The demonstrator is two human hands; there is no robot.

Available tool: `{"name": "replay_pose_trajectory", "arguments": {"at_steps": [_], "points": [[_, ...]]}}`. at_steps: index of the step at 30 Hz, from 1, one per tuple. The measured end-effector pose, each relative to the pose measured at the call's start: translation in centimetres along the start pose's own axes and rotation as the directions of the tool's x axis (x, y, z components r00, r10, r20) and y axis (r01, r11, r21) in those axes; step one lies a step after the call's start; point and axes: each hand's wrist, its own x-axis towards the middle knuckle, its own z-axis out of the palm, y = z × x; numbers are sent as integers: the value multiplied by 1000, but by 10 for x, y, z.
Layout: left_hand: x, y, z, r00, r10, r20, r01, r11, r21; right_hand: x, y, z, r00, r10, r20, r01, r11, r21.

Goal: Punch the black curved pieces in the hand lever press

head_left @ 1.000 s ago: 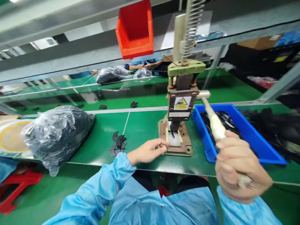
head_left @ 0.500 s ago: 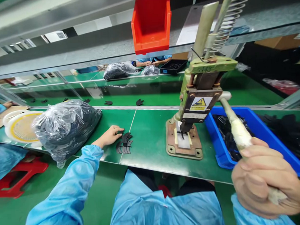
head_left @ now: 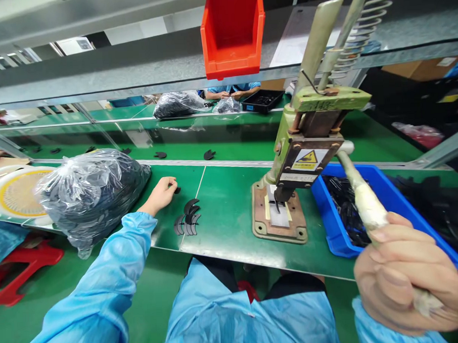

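Note:
My left hand (head_left: 160, 195) is closed just above the green bench, with the end of a small black plastic piece (head_left: 177, 190) showing at its fingertips; the rest of that piece is hidden. To its lower right lies a cluster of black curved plastic pieces (head_left: 191, 206), apart from the hand. My right hand (head_left: 411, 275) is wrapped around the taped lever (head_left: 367, 203) of a green hand press (head_left: 308, 160). Under the press's ram, a metal plate (head_left: 279, 217) sits on the brown base, with a thin black piece standing by it.
A blue bin (head_left: 332, 238) of black parts stands right of the press. On the left are a clear bag of dark parts (head_left: 95, 192) and round white-yellow trays (head_left: 23, 195). Black pieces (head_left: 209, 154) lie along the back strip. A red bin (head_left: 234, 65) hangs overhead; a co-worker's hands (head_left: 231, 94) show behind.
My left hand has moved up and left, away from the curved pieces, with a black piece now at its fingertips. My right hand stays on the lever. The view has shifted slightly.

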Motion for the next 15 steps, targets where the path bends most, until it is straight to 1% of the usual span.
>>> {"name": "replay_pose_trajectory", "arguments": {"at_steps": [2, 3, 5, 7, 9, 11, 13, 15], "points": [[-1, 17, 6, 999, 43, 0, -43, 999, -17, 0, -1, 2, 1000, -20, -22, 20, 1000, 12], [-4, 28, 12, 996, 93, 9, -93, 995, -20, 0, -3, 3, 999, -17, -27, 18, 1000, 13], [-12, 53, 31, 976, 213, 42, -211, 977, -37, 1, -8, 5, 1000, 18, -4, -18, 1000, 11], [-24, 78, 56, 943, 318, 96, -311, 947, -77, 2, -16, 4, 997, 68, 42, -69, 998, 6], [-37, 102, 82, 905, 397, 154, -384, 917, -110, 5, -23, 2, 988, 116, 105, -115, 993, -10], [-49, 121, 106, 859, 470, 205, -457, 883, -108, 8, -29, -2, 973, 152, 173, -149, 988, -30], [-61, 134, 123, 817, 512, 264, -518, 854, -52, 9, -32, -7, 960, 168, 222, -163, 986, -41], [-70, 142, 131, 802, 510, 311, -546, 837, 36, 10, -33, -11, 951, 174, 257, -169, 985, -41]]}}
